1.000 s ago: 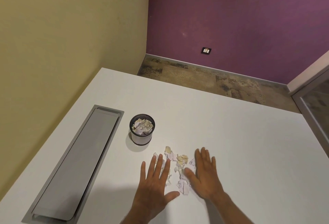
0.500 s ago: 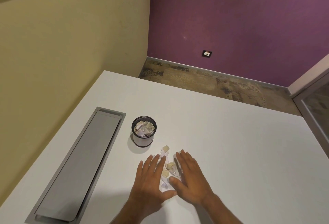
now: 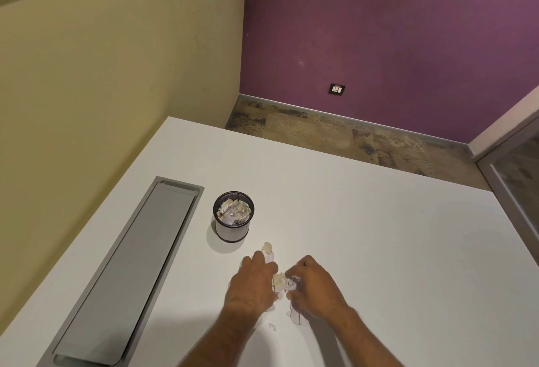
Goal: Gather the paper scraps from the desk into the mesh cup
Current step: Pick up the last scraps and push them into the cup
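My left hand [image 3: 253,285] and right hand [image 3: 315,288], flat and apart a second ago, now curl round the paper scraps [image 3: 280,281] at lower centre, bunching crumpled pale bits; the mesh cup [image 3: 233,216] stands upper left, part-filled.

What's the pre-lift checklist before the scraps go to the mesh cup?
1. Both hands on the pile: left hand and right hand cup the paper scraps - ok.
2. Whole pile enclosed: loose bits at and lie outside - not ok.
3. Mesh cup upright - ok.
4. Room in cup: already holds paper near the rim - cannot tell.
5. Desk path to cup unobstructed - ok.
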Tool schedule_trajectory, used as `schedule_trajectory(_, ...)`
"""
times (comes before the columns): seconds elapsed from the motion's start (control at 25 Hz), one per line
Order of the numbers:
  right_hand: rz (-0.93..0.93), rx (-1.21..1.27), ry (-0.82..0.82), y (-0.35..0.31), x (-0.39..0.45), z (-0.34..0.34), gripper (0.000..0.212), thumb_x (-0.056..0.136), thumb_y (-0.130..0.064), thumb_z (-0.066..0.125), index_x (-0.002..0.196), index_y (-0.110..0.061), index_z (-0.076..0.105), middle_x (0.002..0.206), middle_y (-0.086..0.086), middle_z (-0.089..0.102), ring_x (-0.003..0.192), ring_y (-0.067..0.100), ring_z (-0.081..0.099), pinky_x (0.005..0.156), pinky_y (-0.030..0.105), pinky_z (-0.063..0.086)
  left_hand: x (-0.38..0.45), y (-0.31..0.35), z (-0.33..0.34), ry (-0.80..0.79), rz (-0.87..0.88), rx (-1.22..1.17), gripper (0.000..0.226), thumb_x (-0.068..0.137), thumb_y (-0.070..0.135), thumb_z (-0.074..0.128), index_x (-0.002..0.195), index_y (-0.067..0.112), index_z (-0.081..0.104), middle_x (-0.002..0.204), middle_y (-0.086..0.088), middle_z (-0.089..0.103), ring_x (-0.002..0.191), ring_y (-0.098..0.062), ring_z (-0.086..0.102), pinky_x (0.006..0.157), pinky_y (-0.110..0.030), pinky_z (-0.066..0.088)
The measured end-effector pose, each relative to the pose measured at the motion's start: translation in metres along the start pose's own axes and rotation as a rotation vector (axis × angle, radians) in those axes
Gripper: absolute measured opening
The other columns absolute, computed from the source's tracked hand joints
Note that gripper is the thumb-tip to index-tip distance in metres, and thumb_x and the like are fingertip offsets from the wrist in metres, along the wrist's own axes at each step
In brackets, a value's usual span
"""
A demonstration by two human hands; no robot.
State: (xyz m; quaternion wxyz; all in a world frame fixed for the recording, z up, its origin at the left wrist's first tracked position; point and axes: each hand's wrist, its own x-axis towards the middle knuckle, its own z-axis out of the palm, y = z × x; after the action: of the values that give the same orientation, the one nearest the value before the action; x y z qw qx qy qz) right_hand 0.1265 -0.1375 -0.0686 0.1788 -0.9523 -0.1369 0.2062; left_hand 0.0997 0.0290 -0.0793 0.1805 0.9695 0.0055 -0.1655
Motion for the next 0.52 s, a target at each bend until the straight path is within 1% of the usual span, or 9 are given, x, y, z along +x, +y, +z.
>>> schedule_trajectory(0.04,0.003,0.031,0.023,0.000,0.000,0.001,0.028,0.079,-0.019,0.068,0.107,-0.027,0.068,0.106,-0.004,0.057,0.092,0.014,0.061,0.079,0.026,0.051,0.000,0.000,0.001,0.009,-0.007,-0.041,0.030,0.086,0.027,0.063,0.115,0.028,0.057,0.124,0.001,0.047,0.111,-0.021,0.047,0.087,-0.036,0.050)
schedule_trajectory(0.12,0.030,0.069,0.073,0.001,-0.001,0.004,0.023,0.082,-0.011,0.061,0.096,-0.024,0.073,0.099,-0.004,0.065,0.091,0.014,0.063,0.078,0.023,0.049,-0.001,-0.001,0.003,0.047,-0.016,-0.118,0.023,0.089,0.018,0.056,0.109,0.025,0.064,0.120,0.000,0.055,0.108,-0.021,0.054,0.089,-0.034,0.050)
schedule_trajectory(0.2,0.064,0.081,0.104,0.002,0.000,0.005,0.024,0.081,-0.010,0.060,0.092,-0.024,0.076,0.095,-0.006,0.071,0.088,0.011,0.065,0.077,0.021,0.049,-0.002,-0.004,0.002,0.083,-0.031,-0.200,0.024,0.089,0.017,0.054,0.106,0.024,0.068,0.116,0.002,0.060,0.106,-0.020,0.058,0.087,-0.027,0.047)
schedule_trajectory(0.28,0.117,0.149,0.117,0.004,0.002,0.001,0.024,0.078,-0.008,0.063,0.088,-0.024,0.078,0.088,-0.007,0.075,0.081,0.007,0.067,0.075,0.020,0.051,-0.004,-0.007,-0.001,0.101,-0.054,-0.259,0.024,0.087,0.019,0.055,0.105,0.024,0.071,0.113,0.003,0.064,0.105,-0.019,0.060,0.086,-0.026,0.046)
schedule_trajectory(0.32,0.151,0.209,0.122,0.006,0.003,-0.003,0.024,0.077,-0.006,0.066,0.085,-0.024,0.079,0.084,-0.008,0.076,0.077,0.004,0.067,0.074,0.019,0.053,-0.005,-0.008,-0.003,0.105,-0.064,-0.275,0.022,0.086,0.019,0.056,0.101,0.023,0.072,0.108,0.003,0.067,0.101,-0.020,0.062,0.084,-0.026,0.047)
schedule_trajectory(0.4,0.221,0.394,0.133,0.008,0.004,-0.013,0.020,0.071,-0.002,0.077,0.077,-0.022,0.080,0.073,-0.007,0.076,0.067,0.003,0.069,0.069,0.023,0.057,-0.007,-0.011,-0.006,0.110,-0.089,-0.316,0.016,0.081,0.020,0.058,0.086,0.020,0.073,0.091,-0.003,0.073,0.087,-0.024,0.066,0.074,-0.027,0.050)
schedule_trajectory(0.44,0.257,0.525,0.142,0.009,0.003,-0.020,0.019,0.069,-0.001,0.082,0.074,-0.019,0.080,0.070,-0.004,0.076,0.063,0.007,0.071,0.066,0.026,0.059,-0.008,-0.012,-0.008,0.110,-0.107,-0.348,0.014,0.079,0.020,0.059,0.082,0.019,0.073,0.084,-0.005,0.074,0.082,-0.026,0.067,0.070,-0.027,0.051)
schedule_trajectory(0.48,0.291,0.659,0.152,0.007,0.003,-0.028,0.018,0.067,0.000,0.084,0.073,-0.016,0.080,0.067,-0.001,0.075,0.060,0.012,0.071,0.061,0.027,0.060,-0.009,-0.013,-0.009,0.108,-0.130,-0.385,0.015,0.078,0.021,0.060,0.082,0.021,0.074,0.081,-0.004,0.075,0.079,-0.024,0.069,0.070,-0.026,0.053)
schedule_trajectory(0.52,0.312,0.774,0.165,0.004,0.003,-0.037,0.017,0.067,0.002,0.084,0.073,-0.014,0.079,0.065,0.000,0.074,0.057,0.014,0.069,0.058,0.026,0.058,-0.011,-0.015,-0.010,0.105,-0.156,-0.424,0.017,0.078,0.022,0.063,0.086,0.025,0.077,0.083,-0.001,0.076,0.079,-0.020,0.070,0.073,-0.026,0.056)
